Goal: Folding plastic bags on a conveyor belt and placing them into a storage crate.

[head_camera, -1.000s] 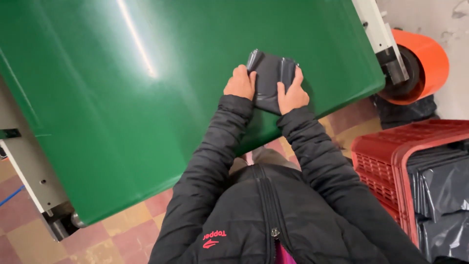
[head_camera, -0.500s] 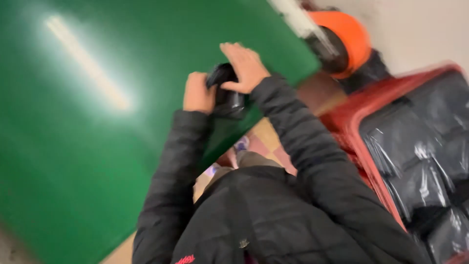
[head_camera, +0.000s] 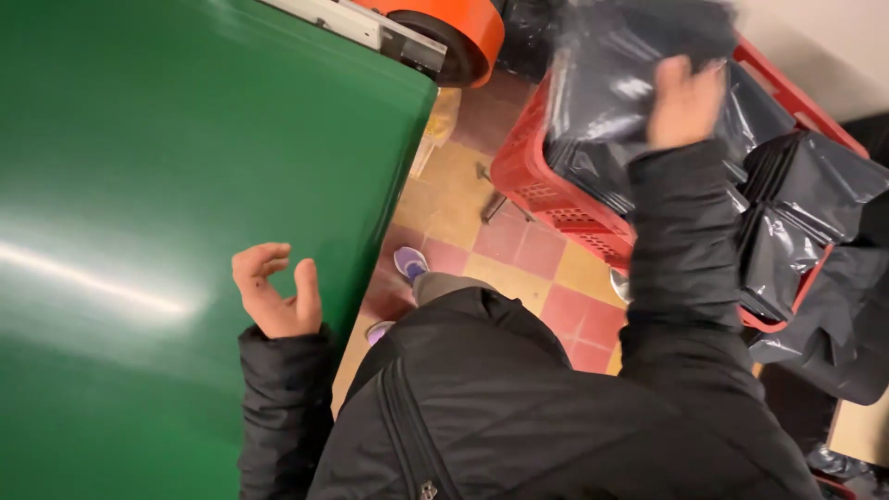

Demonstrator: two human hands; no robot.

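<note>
Our right hand (head_camera: 683, 100) is raised over the red basket (head_camera: 530, 181), its grip closed on a dark plastic-wrapped package (head_camera: 611, 65); the package is motion-blurred, so we cannot tell exactly how the fingers wrap it, only that the hand lies against its near face and the wrap bulges above and to the left of the hand. The package hangs over the basket's left half, above other dark wrapped bundles (head_camera: 801, 208) that fill the basket and spill past its right rim. Our right arm reaches up and forward, the black sleeve crossing the basket's near rim

Our left hand (head_camera: 273, 292) holds nothing: its grip is spread, fingers curled loosely, palm turned up, hovering over the green belt surface (head_camera: 167, 185) near its right edge. The belt's edge runs diagonally from the orange roller (head_camera: 463, 32) at the top down toward our jacket. Between that edge and the basket lies an open strip of red and yellow checkered floor (head_camera: 519, 268), with a shoe (head_camera: 410, 263) showing in it. The green surface around the left hand is bare, with a streak of glare across it
</note>
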